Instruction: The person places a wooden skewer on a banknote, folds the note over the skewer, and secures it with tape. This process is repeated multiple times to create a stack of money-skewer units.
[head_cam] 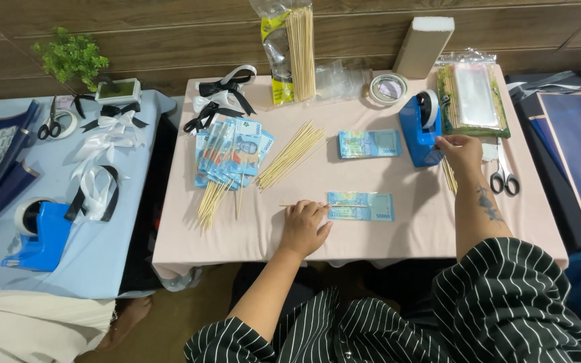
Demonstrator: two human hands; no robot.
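While left hand (302,227) pins skewer (304,205) on blue banknote (361,206), right hand (458,151) pinches at tape dispenser (419,131).

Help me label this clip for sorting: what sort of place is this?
Probably a home or small-shop craft table. The left hand pins a wooden skewer against a banknote, the right hand reaches the blue tape dispenser, and ribbon bows lie nearby.
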